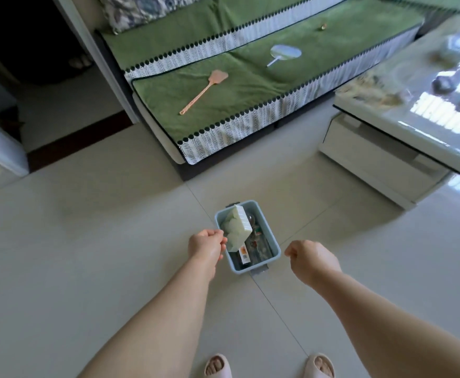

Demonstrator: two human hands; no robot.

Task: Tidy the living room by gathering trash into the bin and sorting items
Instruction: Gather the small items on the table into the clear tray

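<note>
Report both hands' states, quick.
Left hand: fingers curled beside the pale green box; a grip cannot be told.
Right hand: closed, holding nothing.

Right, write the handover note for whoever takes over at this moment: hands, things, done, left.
Left hand: fingers curled at the left rim of the light blue rectangular plastic bin, against the pale green box; grip unclear.
Right hand: curled, holding nothing, right of the bin.
Done: the box leans tilted in the bin on the floor, over several small items.
Left: the pink plastic fly swatter and round white hand fan lie on the green sofa cover; blurred clutter sits on the glossy white coffee table.
</note>
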